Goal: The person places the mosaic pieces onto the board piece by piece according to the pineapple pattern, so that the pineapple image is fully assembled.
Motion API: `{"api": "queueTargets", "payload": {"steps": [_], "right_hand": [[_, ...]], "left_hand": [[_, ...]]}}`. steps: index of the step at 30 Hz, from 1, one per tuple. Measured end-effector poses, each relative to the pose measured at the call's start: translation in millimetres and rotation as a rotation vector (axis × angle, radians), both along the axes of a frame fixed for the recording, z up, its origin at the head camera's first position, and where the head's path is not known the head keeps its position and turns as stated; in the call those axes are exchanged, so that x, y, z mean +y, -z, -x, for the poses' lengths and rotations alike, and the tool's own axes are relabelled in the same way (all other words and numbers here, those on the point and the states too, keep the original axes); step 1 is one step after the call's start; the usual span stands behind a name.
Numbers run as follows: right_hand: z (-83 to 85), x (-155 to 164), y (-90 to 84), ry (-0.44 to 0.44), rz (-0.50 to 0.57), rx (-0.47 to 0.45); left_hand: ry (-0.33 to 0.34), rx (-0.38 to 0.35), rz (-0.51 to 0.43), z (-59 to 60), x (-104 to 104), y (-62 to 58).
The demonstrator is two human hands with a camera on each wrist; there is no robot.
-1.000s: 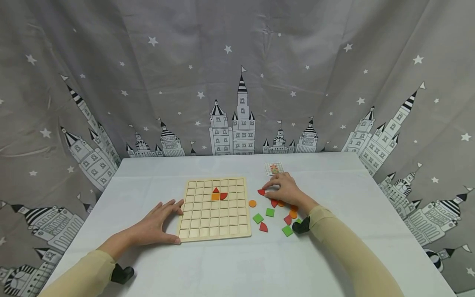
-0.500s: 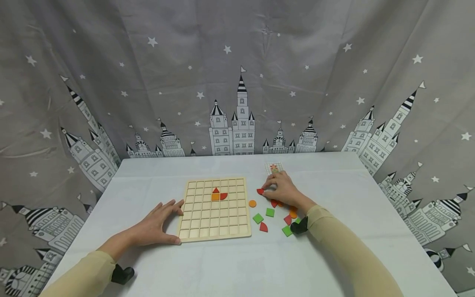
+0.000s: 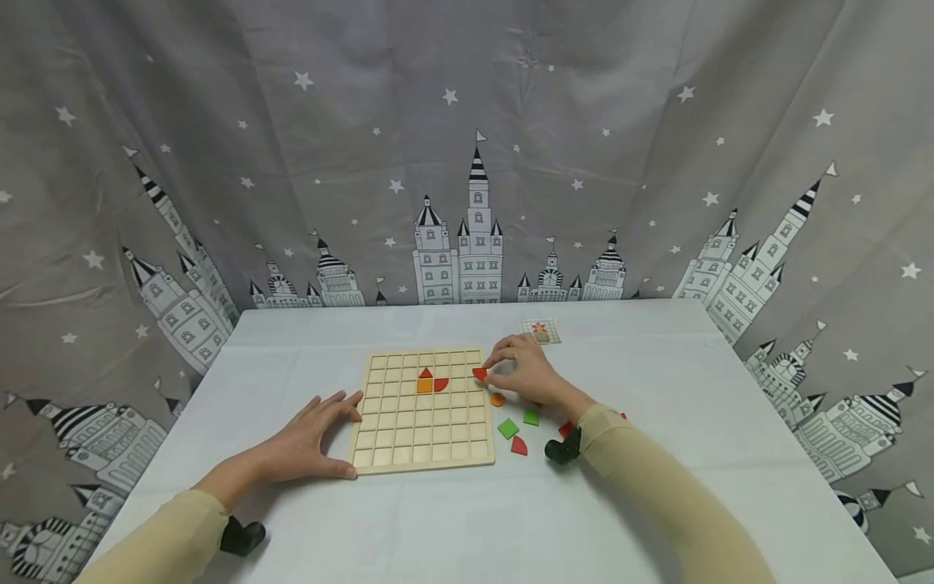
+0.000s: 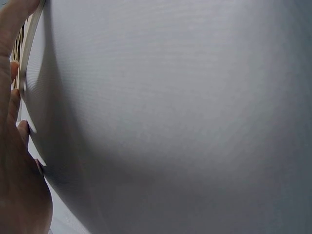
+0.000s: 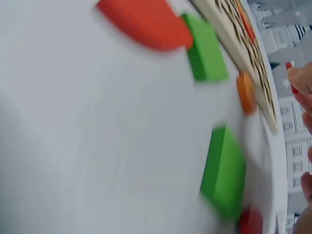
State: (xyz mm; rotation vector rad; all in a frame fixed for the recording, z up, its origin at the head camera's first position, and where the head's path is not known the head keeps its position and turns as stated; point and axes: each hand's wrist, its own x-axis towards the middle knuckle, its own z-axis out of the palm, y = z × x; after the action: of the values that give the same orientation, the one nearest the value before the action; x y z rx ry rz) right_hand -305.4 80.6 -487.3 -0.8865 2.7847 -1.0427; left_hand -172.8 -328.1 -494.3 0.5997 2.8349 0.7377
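Since the frame half a second back, right hand [image 3: 527, 375] has travelled left from the loose pile to the right edge of the wooden grid board [image 3: 422, 454], carrying a red piece [image 3: 479, 373] pinched at its fingertips; left hand and board have not shifted. Worktop [image 3: 452, 519], draped in white cloth, carries everything. Board lies flat at centre, cells mostly bare; a red triangle [image 3: 425, 373], orange square [image 3: 424, 387] and red quarter-round [image 3: 440, 384] sit together in its upper middle, presumably the start of a figure. Left hand [image 3: 310, 442] lies with fingers spread and straight, touching the board's left edge and near corner, most likely to keep it from sliding; the left wrist view shows only fingers against that edge. Red piece hangs just over the board's right rim, not yet in a cell. Remaining pieces sit right of the board within easy reach: green square [image 3: 507, 428], a second green square [image 3: 531, 417], red quarter piece [image 3: 518, 445], orange disc [image 3: 497, 399]. Small pattern card [image 3: 541, 331] lies beyond the right hand, likely for reference.
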Motion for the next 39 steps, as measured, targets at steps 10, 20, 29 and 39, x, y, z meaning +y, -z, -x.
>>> {"api": "queueTargets", "payload": {"steps": [10, 20, 29, 39], "right_hand": [[-0.4, -42.6, 0.1, -0.046, 0.015, 0.026], [-6.3, -85.7, -1.0, -0.085, -0.086, 0.097], [-9.8, -112.0, 1.5, -0.075, -0.183, 0.181], [-11.1, -125.0, 10.5, -0.067, -0.207, 0.173]], "left_hand": [[-0.013, -0.001, 0.014, 1.4, 1.1, -0.6], [-0.008, 0.0, 0.008, 2.7, 0.6, 0.2], [-0.004, 0.002, 0.001, 2.5, -0.6, 1.4], [-0.006, -0.004, -0.004, 0.8, -2.1, 2.9]]}}
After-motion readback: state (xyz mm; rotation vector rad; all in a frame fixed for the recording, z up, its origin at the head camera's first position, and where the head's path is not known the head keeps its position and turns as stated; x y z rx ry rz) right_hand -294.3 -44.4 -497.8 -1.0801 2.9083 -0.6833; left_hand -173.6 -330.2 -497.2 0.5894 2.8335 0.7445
